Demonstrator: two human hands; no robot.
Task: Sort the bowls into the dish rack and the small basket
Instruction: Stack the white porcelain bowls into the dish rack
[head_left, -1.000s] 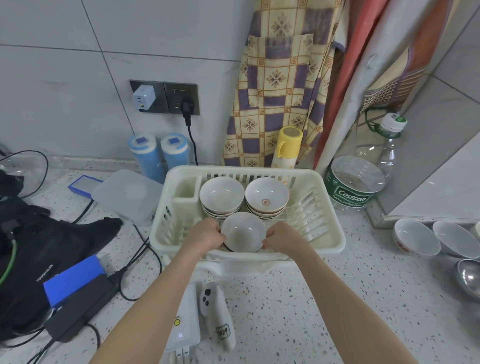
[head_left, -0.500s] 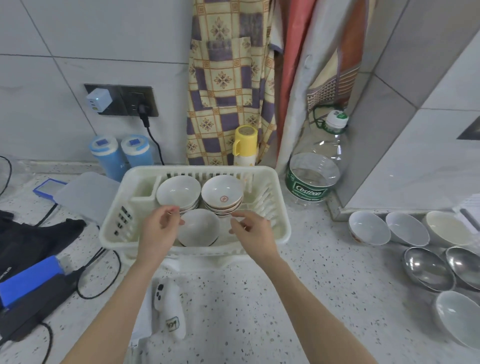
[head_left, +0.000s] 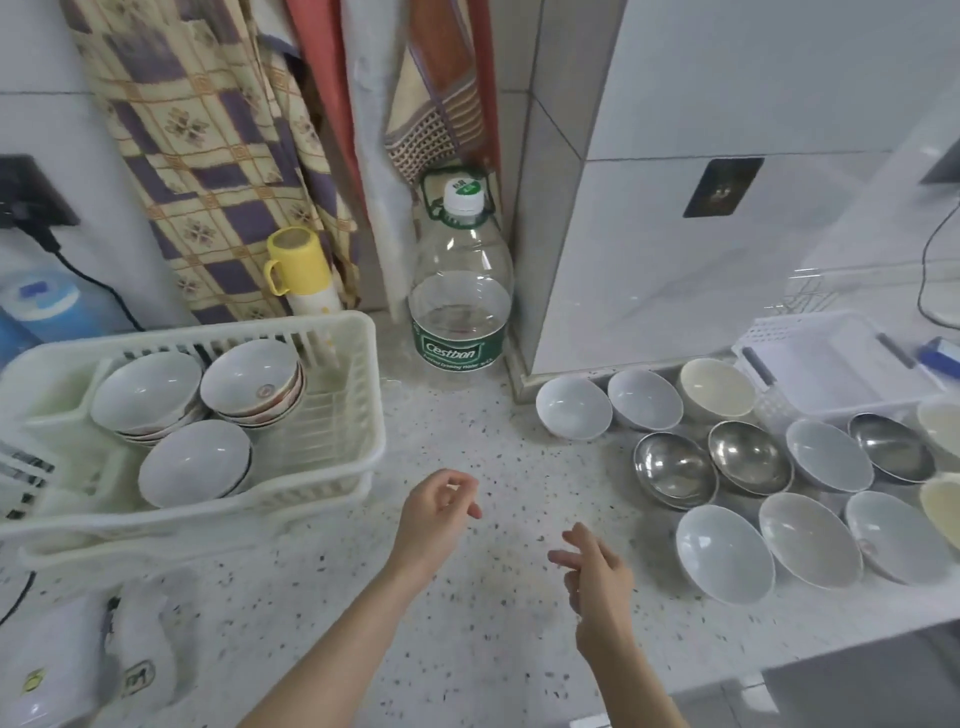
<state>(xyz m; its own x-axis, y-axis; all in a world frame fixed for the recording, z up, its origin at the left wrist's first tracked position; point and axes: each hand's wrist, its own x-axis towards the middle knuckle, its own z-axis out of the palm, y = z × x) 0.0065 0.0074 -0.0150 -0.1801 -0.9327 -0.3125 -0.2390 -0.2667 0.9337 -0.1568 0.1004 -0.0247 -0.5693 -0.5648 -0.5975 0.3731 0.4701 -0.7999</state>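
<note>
The white dish rack (head_left: 358, 415) stands at the left and holds two stacks of ceramic bowls (head_left: 249, 376) plus a single white bowl (head_left: 195, 462) at its front. At the right, several loose bowls lie on the counter: white ones (head_left: 571, 408), steel ones (head_left: 672, 467) and cream ones (head_left: 717, 387). Behind them sits the small white basket (head_left: 769, 332). My left hand (head_left: 436, 512) hovers over the counter right of the rack, fingers loosely curled, holding nothing. My right hand (head_left: 597, 566) hangs relaxed and empty, left of the loose bowls.
A large clear water bottle (head_left: 460, 291) stands by the wall corner, with a yellow-capped flask (head_left: 301, 270) behind the rack. Hanging cloths (head_left: 218, 130) drape above. A white controller (head_left: 140, 649) and cables lie at the lower left. The counter edge runs along the lower right.
Both hands let go of the front bowl in the rack and pulled back over the counter toward the right. The view swung right, showing the loose bowls and basket.
</note>
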